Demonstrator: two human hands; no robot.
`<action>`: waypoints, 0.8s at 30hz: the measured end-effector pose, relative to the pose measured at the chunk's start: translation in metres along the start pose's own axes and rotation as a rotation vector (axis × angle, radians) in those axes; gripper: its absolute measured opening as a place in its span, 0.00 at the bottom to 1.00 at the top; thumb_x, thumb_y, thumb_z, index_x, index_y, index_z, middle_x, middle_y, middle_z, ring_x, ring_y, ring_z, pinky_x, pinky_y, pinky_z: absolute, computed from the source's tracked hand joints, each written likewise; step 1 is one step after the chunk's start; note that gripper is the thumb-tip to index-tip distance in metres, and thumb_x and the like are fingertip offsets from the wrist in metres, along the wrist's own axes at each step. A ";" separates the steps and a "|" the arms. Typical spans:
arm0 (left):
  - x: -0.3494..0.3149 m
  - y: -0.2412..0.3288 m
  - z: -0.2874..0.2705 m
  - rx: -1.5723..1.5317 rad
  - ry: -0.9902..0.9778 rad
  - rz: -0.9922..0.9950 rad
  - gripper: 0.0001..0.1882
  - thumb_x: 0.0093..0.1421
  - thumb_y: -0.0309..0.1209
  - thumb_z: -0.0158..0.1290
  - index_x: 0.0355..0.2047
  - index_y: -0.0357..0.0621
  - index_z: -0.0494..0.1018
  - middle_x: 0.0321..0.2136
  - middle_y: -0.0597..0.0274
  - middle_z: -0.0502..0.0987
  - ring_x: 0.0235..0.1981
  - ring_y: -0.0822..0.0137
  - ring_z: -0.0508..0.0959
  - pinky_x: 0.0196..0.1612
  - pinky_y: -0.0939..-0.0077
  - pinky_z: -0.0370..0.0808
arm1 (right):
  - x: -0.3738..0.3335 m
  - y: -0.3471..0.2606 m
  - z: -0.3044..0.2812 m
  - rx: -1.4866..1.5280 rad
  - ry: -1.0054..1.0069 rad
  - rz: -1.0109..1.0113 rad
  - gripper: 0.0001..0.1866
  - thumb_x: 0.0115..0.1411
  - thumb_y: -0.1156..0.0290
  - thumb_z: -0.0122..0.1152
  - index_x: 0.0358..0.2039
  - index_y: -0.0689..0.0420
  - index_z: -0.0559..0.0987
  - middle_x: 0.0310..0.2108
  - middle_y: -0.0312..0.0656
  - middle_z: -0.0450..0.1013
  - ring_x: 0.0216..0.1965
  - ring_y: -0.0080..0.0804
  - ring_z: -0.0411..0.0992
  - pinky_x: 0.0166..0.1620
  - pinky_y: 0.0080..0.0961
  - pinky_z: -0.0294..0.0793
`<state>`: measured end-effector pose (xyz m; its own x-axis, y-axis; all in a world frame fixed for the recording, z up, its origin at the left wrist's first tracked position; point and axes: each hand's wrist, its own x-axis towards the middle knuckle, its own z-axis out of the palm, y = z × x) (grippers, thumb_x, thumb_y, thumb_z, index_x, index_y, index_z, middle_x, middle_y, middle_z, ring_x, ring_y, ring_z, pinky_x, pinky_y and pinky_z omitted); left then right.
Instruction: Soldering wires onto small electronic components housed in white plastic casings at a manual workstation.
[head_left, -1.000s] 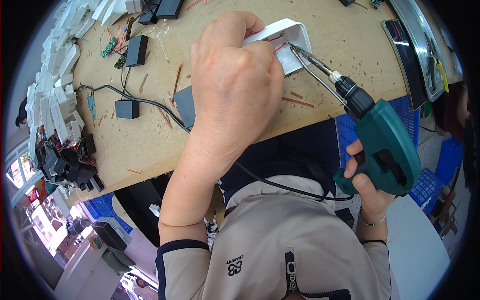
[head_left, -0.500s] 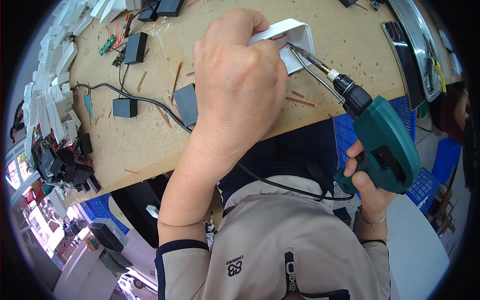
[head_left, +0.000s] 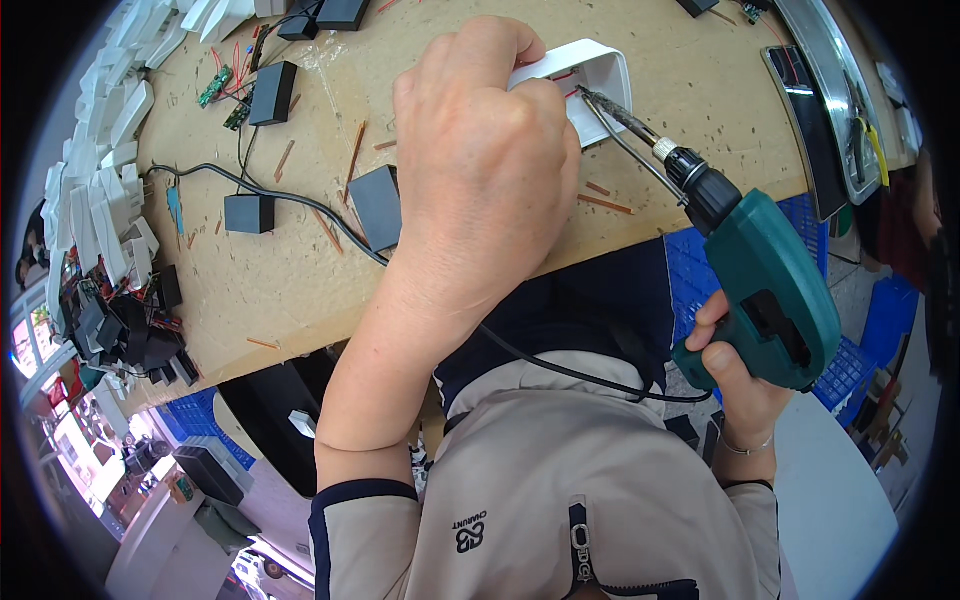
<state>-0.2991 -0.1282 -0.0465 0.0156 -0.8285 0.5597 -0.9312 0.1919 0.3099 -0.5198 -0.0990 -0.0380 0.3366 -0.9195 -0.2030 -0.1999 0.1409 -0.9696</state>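
Note:
My left hand [head_left: 487, 150] is closed at the near-left side of a white plastic housing [head_left: 615, 82] and grips it on the table; most of its fingertips are hidden behind the hand. Inside the housing a short red wire [head_left: 566, 77] shows. My right hand [head_left: 742, 375] is wrapped round the handle of a green soldering gun [head_left: 775, 265]. Its dark tip and the thin metal feed tube beside it reach into the housing, meeting close to the red wire. Whether the tip touches the wire I cannot tell. A black cord [head_left: 560, 375] runs from the gun's handle across to the left.
Black boxes [head_left: 272, 92], small green circuit boards [head_left: 215, 88] and brown sticks [head_left: 355, 155] lie on the wooden table [head_left: 270, 290]. White housings [head_left: 105, 205] are heaped along its left edge, above a pile of black parts [head_left: 125, 325]. A metal tray [head_left: 825, 70] stands far right.
My left hand and the white housing have shifted very slightly to the right. The soldering gun's tip stays inside the housing, and my right hand keeps nearly the same place.

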 end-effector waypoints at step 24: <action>-0.001 -0.002 0.001 0.034 0.028 0.022 0.04 0.39 0.20 0.51 0.18 0.33 0.73 0.27 0.57 0.71 0.28 0.61 0.72 0.32 0.72 0.69 | 0.000 0.002 0.003 0.029 0.048 -0.065 0.33 0.45 0.64 0.63 0.48 0.69 0.62 0.38 0.55 0.68 0.24 0.26 0.70 0.27 0.19 0.70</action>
<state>-0.2981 -0.1283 -0.0487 0.0049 -0.8092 0.5874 -0.9432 0.1915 0.2716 -0.5173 -0.0977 -0.0403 0.3030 -0.9437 -0.1329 -0.1522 0.0898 -0.9843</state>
